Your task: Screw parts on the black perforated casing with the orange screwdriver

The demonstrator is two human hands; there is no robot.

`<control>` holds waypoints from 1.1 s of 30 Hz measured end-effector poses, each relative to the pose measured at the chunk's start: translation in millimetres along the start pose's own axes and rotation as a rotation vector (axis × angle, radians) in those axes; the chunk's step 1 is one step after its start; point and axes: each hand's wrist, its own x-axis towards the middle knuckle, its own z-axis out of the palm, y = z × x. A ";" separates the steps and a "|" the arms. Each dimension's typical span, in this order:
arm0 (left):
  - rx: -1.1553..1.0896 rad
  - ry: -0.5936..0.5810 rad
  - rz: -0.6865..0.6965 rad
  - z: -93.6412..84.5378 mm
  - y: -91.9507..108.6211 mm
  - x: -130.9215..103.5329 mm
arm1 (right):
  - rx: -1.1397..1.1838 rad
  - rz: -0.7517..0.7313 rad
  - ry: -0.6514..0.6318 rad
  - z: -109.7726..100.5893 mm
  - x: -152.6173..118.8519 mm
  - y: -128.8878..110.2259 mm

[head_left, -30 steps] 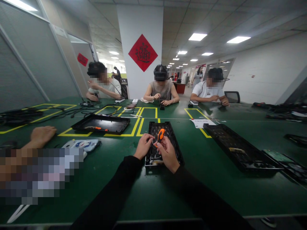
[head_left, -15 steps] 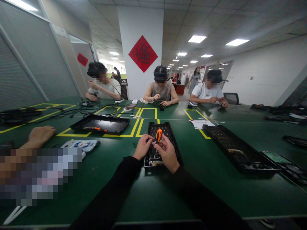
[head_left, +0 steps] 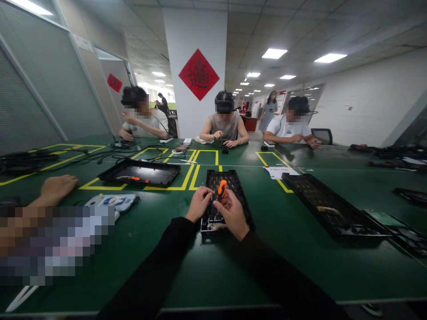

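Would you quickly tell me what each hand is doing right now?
Left hand: fingers resting on the black plastic tray.
Right hand: closed on the orange-handled screwdriver.

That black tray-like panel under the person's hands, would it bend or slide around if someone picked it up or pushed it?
The black panel looks like moulded plastic with a ribbed grid inside, so it is probably stiff and light for its size. It lies flat on the smooth green table, so a push would likely slide it; the left hand rests at its edge while the right hand grips an orange-handled screwdriver.

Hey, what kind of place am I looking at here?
Probably an electronics assembly or repair workshop: a shared green table taped with yellow outlines, black trays, and hands working an orange-handled screwdriver over a black panel.
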 end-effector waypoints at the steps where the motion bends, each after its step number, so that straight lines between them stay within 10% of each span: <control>1: 0.002 0.001 -0.001 0.0 -0.1 0.0 | 0.020 0.002 0.004 0.3 0.1 0.0; 33: 0.002 0.000 -0.002 -0.4 1.7 -0.6 | 0.084 0.050 -0.001 0.9 2.2 4.7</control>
